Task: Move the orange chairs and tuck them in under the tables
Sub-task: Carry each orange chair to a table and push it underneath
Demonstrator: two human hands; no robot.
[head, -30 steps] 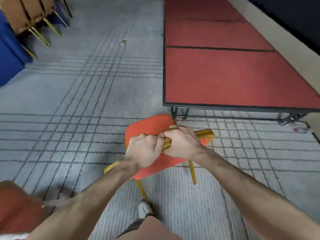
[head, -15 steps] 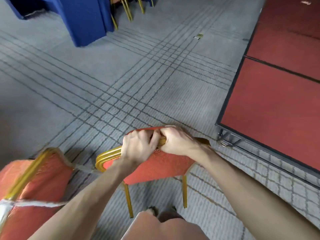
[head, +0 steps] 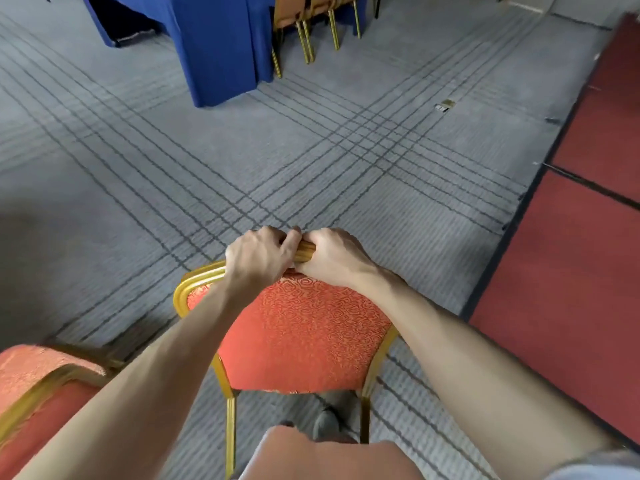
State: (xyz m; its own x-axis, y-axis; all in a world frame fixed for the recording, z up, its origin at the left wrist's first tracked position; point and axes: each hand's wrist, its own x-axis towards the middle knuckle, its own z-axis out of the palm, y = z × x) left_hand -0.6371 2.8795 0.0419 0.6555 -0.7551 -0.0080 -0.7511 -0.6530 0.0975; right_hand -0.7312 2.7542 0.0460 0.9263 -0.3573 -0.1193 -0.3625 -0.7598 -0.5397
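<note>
View from a head-worn camera, looking down. Both hands grip the gold top rail of an orange patterned-fabric chair with a gold metal frame (head: 298,337), directly in front of the person. The left hand (head: 258,258) and right hand (head: 334,258) sit side by side at the middle of the rail, fingers curled over it, thumbs almost touching. The chair's padded back faces the camera and its rear legs reach down near the person's shoe (head: 327,424). Whether the legs touch the grey line-patterned carpet (head: 311,150) cannot be told.

Well ahead, across open carpet, stands a long worktop draped in blue cloth (head: 214,46), with a row of brown-backed, gold-legged chairs (head: 311,15) tucked in at its right. A second orange chair (head: 45,386) sits at the lower left, just beside the left forearm. A low red-carpeted stage platform (head: 571,271) runs along the right edge.

The step appears to be bringing the chair to the worktop. With the hands so close together the chair could swing, so a wider grip would likely steady it. A straight path passes between the second chair and the platform. The seat should then slide squarely under the cloth without snagging the drape.
</note>
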